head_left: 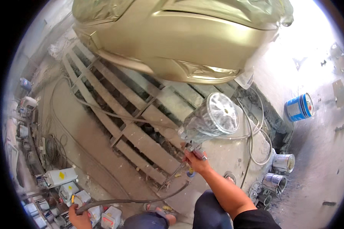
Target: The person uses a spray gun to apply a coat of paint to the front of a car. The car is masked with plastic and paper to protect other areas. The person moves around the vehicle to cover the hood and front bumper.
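Note:
My right hand (197,163) is wrapped round the handle of a paint spray gun, whose large cup (212,116) is streaked with pale paint and tilted toward the right. From the gun's lower end a dark air hose (130,200) curves across to the lower left. There my left hand (79,218) closes round the hose. Beyond the gun stands a gold-coloured car (210,36), with film over its glass and a lamp area. A gap separates the gun from the car body.
Slatted planks (139,139) with open gaps cover the floor under the car. Pale hose loops (252,143) lie right of the gun. A blue paint can (299,107) and metal cans (274,182) stand at the right. Several white containers (60,177) crowd the lower left.

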### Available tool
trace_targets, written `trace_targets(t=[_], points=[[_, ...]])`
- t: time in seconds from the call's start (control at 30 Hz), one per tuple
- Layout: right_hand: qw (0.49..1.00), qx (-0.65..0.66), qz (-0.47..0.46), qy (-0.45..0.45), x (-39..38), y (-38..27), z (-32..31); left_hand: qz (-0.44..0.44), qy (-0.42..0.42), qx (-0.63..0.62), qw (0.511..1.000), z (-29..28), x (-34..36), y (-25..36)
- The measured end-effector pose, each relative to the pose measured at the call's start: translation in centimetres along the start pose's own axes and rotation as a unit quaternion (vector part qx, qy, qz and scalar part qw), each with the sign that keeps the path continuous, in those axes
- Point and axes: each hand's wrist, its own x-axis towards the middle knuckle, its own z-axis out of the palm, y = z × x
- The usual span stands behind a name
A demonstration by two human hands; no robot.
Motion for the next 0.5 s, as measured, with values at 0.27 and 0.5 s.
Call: trace_targets(t=[0.27,0.5], points=[[0.980,0.054,0.043,0.186,-5.2,-7.5,3.0,-0.033,-0.111,-0.082,0.990,-8.9,6.6,-2.3],[0.915,0.202,0.056,0.346,-2.1,-11.9,2.1,-0.063,-0.159,-0.339,0.925,-13.6,16.6,3.7]])
